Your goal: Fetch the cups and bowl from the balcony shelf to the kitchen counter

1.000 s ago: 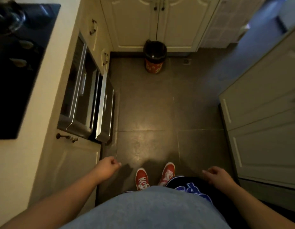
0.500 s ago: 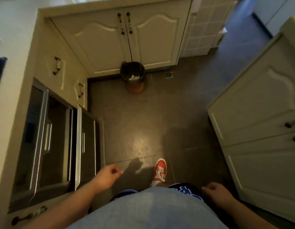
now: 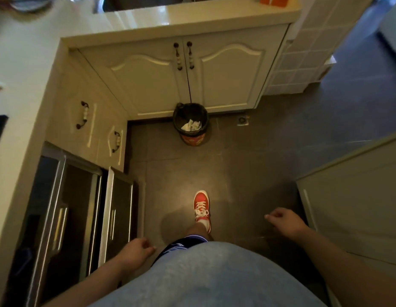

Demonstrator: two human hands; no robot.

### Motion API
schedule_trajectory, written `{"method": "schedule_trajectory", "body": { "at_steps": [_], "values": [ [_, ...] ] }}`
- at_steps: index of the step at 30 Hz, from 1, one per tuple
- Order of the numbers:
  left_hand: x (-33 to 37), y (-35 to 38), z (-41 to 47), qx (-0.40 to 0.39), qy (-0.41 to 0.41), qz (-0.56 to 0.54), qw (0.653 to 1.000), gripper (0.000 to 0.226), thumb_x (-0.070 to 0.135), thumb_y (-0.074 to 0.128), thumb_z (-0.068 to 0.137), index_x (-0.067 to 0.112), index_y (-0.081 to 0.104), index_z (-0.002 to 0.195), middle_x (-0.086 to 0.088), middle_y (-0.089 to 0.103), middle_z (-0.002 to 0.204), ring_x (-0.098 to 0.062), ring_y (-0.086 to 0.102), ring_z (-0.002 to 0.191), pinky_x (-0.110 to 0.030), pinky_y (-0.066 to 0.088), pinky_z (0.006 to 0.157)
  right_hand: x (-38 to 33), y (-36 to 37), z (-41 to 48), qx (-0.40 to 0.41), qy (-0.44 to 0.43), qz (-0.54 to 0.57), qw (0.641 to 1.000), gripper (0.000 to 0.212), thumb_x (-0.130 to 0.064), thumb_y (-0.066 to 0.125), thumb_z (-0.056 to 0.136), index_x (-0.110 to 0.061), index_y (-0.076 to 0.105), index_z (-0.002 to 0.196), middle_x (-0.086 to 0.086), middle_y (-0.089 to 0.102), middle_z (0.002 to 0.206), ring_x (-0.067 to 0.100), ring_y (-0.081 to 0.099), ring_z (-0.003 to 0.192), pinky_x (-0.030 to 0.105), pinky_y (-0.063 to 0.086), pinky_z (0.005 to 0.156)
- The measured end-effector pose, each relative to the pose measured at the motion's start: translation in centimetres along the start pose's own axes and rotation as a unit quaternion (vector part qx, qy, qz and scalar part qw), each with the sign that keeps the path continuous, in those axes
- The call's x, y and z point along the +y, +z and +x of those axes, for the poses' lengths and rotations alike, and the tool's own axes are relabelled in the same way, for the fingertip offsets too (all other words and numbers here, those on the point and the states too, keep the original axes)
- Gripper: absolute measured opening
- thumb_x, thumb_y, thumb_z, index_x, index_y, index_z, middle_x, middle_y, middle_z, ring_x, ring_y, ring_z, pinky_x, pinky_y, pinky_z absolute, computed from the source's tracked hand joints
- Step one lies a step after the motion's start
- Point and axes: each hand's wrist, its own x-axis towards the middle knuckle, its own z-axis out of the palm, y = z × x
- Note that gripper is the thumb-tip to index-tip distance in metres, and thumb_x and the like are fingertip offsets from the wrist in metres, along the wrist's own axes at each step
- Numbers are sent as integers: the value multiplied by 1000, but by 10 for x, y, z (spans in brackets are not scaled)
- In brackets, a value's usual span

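No cups, bowl or balcony shelf are in view. I look down at a dark kitchen floor. My left hand (image 3: 136, 251) hangs low at the left, fingers loosely curled, holding nothing. My right hand (image 3: 285, 221) hangs at the right, fingers also loosely curled and empty. The cream kitchen counter (image 3: 148, 18) runs along the top and down the left side. One red shoe (image 3: 201, 206) steps forward between my hands.
A small lined waste bin (image 3: 190, 121) stands on the floor against the double cabinet doors (image 3: 186, 78). A steel oven (image 3: 66, 218) juts out at the left. A cream cabinet (image 3: 358, 196) stands at the right. The floor runs on toward the upper right.
The view has moved forward and tilted up, bringing the far counter top into sight. My right hand swung forward and up; my left hand dropped back slightly. One foot stepped ahead.
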Motion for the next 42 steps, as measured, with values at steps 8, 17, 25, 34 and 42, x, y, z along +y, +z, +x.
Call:
{"method": "schedule_trajectory", "body": {
  "at_steps": [8, 17, 25, 34, 42],
  "values": [
    [131, -116, 101, -36, 50, 48, 997, 8, 35, 61, 91, 30, 63, 85, 7, 68, 81, -7, 65, 73, -25, 50, 63, -39, -68, 42, 49, 64, 72, 994, 17, -33, 64, 90, -16, 66, 88, 7, 69, 83, 21, 67, 75, 32, 52, 64],
    [380, -182, 167, -69, 179, 130, 973, 8, 29, 56, 95, 26, 62, 93, -4, 67, 91, -15, 64, 83, -30, 51, 71, -8, -118, 66, 84, 188, 162, 965, 20, -22, 69, 88, -10, 67, 73, 6, 67, 59, 16, 58, 49, 24, 43, 49],
    [543, -173, 202, -56, 189, 189, 962, 18, 30, 58, 95, 18, 64, 107, -2, 65, 96, -16, 63, 90, -31, 52, 76, -4, -196, 141, 40, 211, 183, 959, 24, -32, 66, 88, -8, 69, 85, 14, 72, 80, 27, 68, 75, 34, 52, 69],
    [610, -208, 229, -21, 144, 195, 970, 22, 35, 61, 92, 14, 66, 90, 1, 64, 78, -9, 59, 70, -26, 47, 65, -97, -336, 257, 52, 107, 164, 979, 18, -39, 65, 87, -23, 64, 79, -1, 66, 75, 9, 62, 65, 22, 44, 54],
    [691, -241, 298, -42, 115, 223, 967, 20, 33, 59, 93, 15, 62, 85, -5, 66, 85, -20, 63, 80, -32, 51, 78, -147, -445, 341, 57, 65, 180, 980, 19, -35, 59, 92, -17, 62, 99, 8, 68, 96, 24, 66, 89, 37, 54, 82]
  ]
}}
